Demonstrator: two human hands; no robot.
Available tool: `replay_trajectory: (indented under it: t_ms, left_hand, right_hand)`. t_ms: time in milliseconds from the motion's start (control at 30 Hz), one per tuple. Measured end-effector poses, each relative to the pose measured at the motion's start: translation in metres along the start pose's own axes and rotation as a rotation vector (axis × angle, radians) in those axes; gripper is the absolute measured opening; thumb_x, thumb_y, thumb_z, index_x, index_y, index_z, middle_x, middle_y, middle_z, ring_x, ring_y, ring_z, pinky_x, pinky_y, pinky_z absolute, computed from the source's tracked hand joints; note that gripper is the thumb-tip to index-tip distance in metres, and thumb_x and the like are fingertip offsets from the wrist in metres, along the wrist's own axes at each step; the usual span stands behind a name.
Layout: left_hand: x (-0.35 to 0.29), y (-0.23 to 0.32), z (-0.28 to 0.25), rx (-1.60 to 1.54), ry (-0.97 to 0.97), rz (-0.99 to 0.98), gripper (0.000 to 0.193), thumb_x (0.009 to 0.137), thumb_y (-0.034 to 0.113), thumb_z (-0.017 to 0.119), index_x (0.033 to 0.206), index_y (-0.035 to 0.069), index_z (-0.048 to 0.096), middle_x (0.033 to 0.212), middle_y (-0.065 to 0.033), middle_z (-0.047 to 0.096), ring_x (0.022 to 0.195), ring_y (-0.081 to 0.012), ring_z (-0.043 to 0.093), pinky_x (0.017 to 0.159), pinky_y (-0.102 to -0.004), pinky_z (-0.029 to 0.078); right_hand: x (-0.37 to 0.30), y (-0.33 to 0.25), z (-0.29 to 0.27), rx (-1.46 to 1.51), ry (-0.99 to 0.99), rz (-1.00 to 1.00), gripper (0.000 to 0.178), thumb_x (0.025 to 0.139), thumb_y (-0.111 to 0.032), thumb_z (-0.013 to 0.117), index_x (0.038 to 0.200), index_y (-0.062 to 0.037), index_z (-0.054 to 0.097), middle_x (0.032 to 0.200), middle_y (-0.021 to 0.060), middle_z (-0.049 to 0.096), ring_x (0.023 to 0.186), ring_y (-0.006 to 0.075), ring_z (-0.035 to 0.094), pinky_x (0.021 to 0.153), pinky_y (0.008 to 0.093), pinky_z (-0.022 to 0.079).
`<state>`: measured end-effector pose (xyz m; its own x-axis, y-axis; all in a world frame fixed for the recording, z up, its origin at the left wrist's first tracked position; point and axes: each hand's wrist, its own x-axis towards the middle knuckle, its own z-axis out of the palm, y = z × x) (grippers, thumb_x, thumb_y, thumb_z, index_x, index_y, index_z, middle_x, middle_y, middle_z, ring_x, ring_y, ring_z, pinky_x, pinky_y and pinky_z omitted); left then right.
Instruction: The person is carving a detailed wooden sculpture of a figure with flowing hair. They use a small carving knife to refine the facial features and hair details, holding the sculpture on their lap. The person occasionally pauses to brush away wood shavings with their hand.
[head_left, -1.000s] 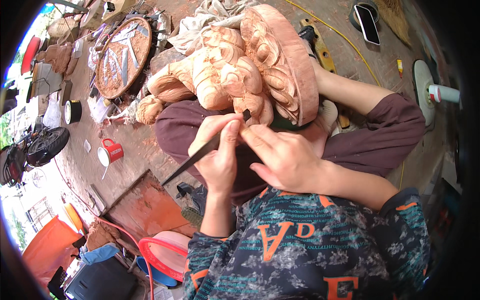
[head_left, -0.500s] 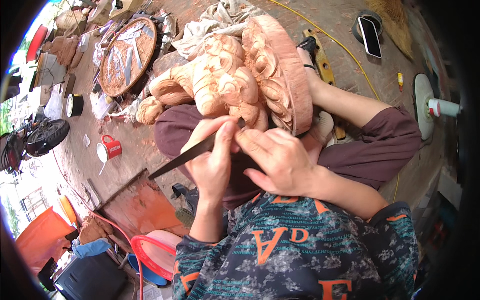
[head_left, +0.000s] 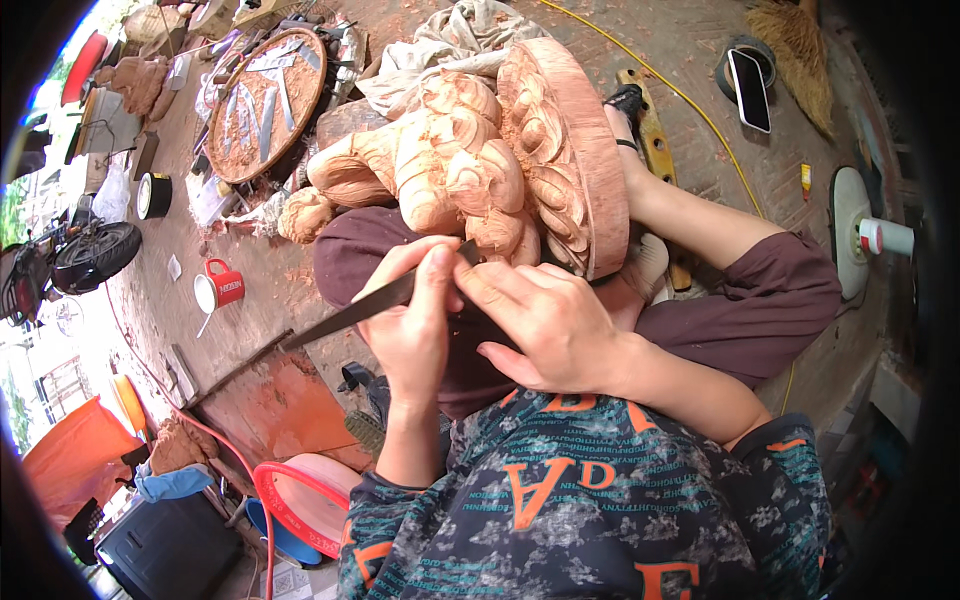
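Note:
A long, flat, dark steel carving chisel is gripped in my left hand, thumb laid along it. Its far end slants up toward the carving, and its narrow end points down to the left. My right hand has its fingers closed at the chisel's upper end, meeting my left fingertips. Just beyond both hands lies a reddish wood carving with rounded, bulging forms and a thick round base on its right. Wood crumbs sit in its grooves. Whether the chisel's edge touches the wood is hidden by my fingers.
A round tray of several chisels and shavings lies far left. Nearer are a red mug and a tape roll. At right are a phone, a yellow cable and a stand fan. My crossed legs flank the carving.
Both hands and the chisel have shifted slightly left in the picture, and the chisel's angle has changed a little. The whole scene has moved slightly with the head. Both grips stay the same.

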<state>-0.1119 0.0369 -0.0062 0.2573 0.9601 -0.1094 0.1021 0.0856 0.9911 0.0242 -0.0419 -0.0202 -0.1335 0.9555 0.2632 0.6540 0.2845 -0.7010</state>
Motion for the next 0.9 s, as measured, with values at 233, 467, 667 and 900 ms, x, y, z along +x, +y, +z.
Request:
replay_trajectory:
  t_ms: [233, 467, 667, 900]
  left_hand:
    - [-0.002, 0.000, -0.006, -0.027, 0.036, -0.023, 0.012, 0.092, 0.006, 0.064, 0.098, -0.003, 0.068, 0.077, -0.0037, 0.065, 0.057, -0.0050, 0.053, 0.051, -0.0184, 0.042]
    - [-0.008, -0.006, 0.000, 0.021, 0.044, 0.044, 0.010, 0.091, 0.002, 0.063, 0.097, -0.004, 0.069, 0.079, -0.0038, 0.064, 0.056, -0.0049, 0.052, 0.050, -0.0190, 0.041]
    - [-0.014, -0.017, 0.005, 0.079, -0.009, 0.172, 0.009, 0.090, 0.000, 0.064, 0.097, -0.003, 0.070, 0.086, -0.0073, 0.064, 0.055, -0.0055, 0.053, 0.050, -0.0185, 0.042]
    - [-0.015, -0.019, 0.006, 0.026, -0.036, 0.166, 0.009, 0.090, 0.000, 0.064, 0.096, -0.003, 0.068, 0.088, -0.0072, 0.064, 0.058, -0.0076, 0.054, 0.054, -0.0207, 0.045]
  right_hand:
    - [0.002, -0.003, 0.005, -0.051, 0.000, -0.013, 0.083, 0.067, -0.019, 0.075, 0.140, 0.0039, 0.042, 0.107, 0.0157, 0.058, 0.086, 0.0285, 0.061, 0.073, 0.0382, 0.048]
    - [-0.004, -0.002, 0.010, -0.115, 0.002, -0.014, 0.078, 0.067, -0.019, 0.075, 0.136, 0.0036, 0.047, 0.102, 0.0132, 0.057, 0.081, 0.0282, 0.058, 0.074, 0.0384, 0.047]
    - [-0.013, 0.005, 0.013, -0.035, 0.115, -0.043, 0.066, 0.067, -0.020, 0.074, 0.126, 0.0027, 0.054, 0.102, 0.0128, 0.059, 0.085, 0.0274, 0.060, 0.075, 0.0391, 0.045]
    - [-0.017, 0.006, 0.017, -0.045, 0.160, -0.013, 0.066, 0.067, -0.020, 0.074, 0.127, 0.0006, 0.054, 0.105, 0.0110, 0.059, 0.085, 0.0256, 0.060, 0.074, 0.0378, 0.046]
